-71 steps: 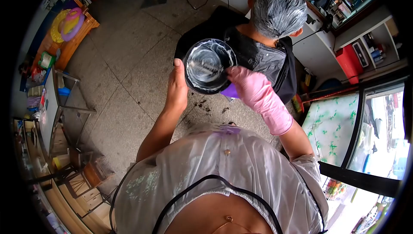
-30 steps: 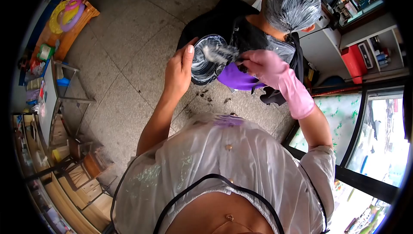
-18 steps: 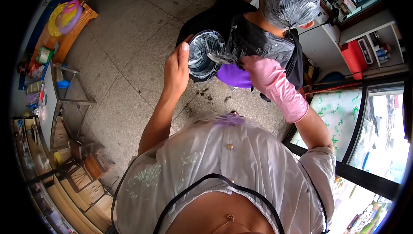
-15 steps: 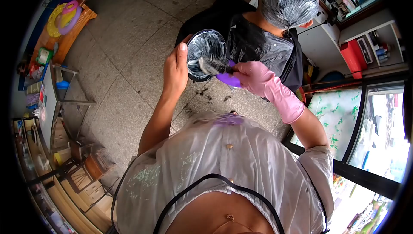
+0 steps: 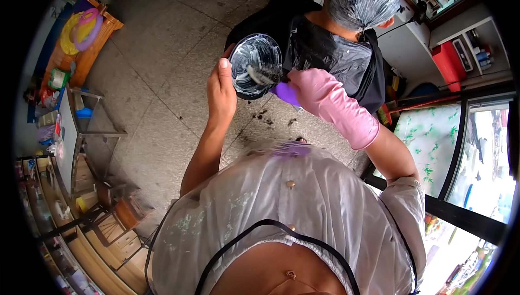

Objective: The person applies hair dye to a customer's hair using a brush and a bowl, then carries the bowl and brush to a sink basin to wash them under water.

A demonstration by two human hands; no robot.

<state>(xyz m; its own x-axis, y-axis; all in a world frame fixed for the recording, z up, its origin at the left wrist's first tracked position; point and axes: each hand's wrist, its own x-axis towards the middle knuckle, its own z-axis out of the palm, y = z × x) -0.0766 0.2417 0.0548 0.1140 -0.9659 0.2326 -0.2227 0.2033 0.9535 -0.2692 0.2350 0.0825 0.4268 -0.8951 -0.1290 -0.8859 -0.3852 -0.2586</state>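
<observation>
My bare left hand (image 5: pixel 221 90) grips the side of a dark bowl (image 5: pixel 255 91), its thumb at the rim. White cream coats the inside of the bowl. In a pink glove, my right hand (image 5: pixel 312 89) is closed on a brush (image 5: pixel 265 75), whose bristles lie in the cream. Something purple (image 5: pixel 286 94) shows just beneath the gloved fingers. Beyond the bowl sits a person in a black cape (image 5: pixel 330 51), back turned, with whitish cream spread over the hair (image 5: pixel 362 0).
A metal-framed table (image 5: pixel 66 138) and a wooden bench (image 5: pixel 81 67) with inflatable rings stand at left. Shelves with a red box (image 5: pixel 448 66) are at upper right, above a window. Dark clumps lie on the tiled floor (image 5: pixel 157 111).
The brush has moved down into the bowl, deeper into the cream. My gloved right hand has shifted slightly left, closer to the bowl's rim, and the bowl has tilted a little.
</observation>
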